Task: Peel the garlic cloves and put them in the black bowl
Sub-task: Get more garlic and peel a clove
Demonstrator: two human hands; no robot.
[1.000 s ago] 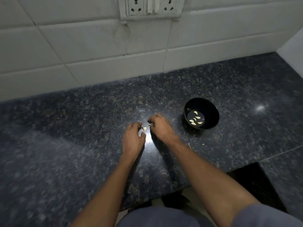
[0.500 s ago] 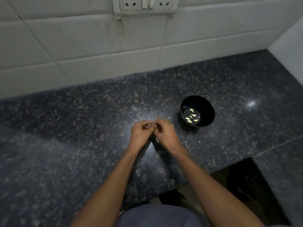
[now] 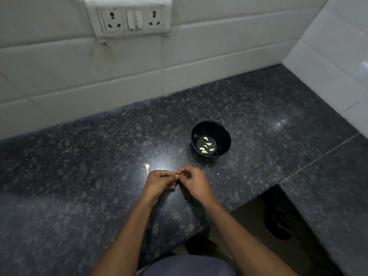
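My left hand (image 3: 159,182) and my right hand (image 3: 194,181) meet above the dark granite counter, fingertips together. Between them they pinch a small pale garlic clove (image 3: 176,176), mostly hidden by the fingers. The black bowl (image 3: 224,134) stands on the counter up and to the right of my hands, with several peeled cloves (image 3: 207,146) on its bottom. Another garlic clove in its skin (image 3: 147,167) lies on the counter just left of my left hand.
A few bits of garlic skin (image 3: 217,174) lie on the granite counter (image 3: 79,176) near the bowl. White tiled walls (image 3: 139,76) close the back and right, with a socket panel (image 3: 130,17). The counter's front edge steps back at the lower right.
My hands came together from slightly apart and now hold one clove between them, nearer to me. A clove in its skin now shows on the counter left of them.
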